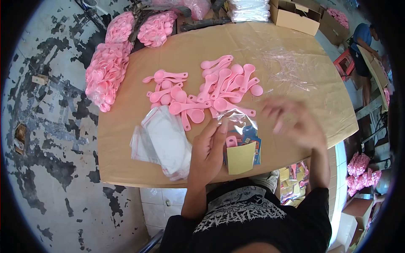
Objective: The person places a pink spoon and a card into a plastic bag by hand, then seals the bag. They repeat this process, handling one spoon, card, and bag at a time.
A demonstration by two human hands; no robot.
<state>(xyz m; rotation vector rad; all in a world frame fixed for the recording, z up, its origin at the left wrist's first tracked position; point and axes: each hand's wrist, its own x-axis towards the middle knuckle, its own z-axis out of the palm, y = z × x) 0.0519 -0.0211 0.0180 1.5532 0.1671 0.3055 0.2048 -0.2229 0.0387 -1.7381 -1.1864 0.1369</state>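
My left hand point(206, 154) is closed on the top edge of a clear plastic bag point(237, 117) in front of my body. A pink measuring spoon point(231, 141) and a yellow-brown card point(241, 159) show in the bag. Blue printed cards point(257, 146) lie around and behind it. To the right of the bag, my right hand point(297, 124) is raised and smeared by motion, its fingers apart and nothing visible in them. Beyond both hands spreads a loose pile of pink measuring spoons point(223, 80). A stack of clear bags point(166, 139) lies left of my left hand.
Thin clear plastic strips point(289, 69) are scattered over the far right of the brown-covered table point(126, 173). Bulging bags of pink spoons point(107, 76) stand at the left edge. A cardboard box point(297, 19) sits at the back. Filled packets point(293, 183) lie below; a person point(363, 42) works at right.
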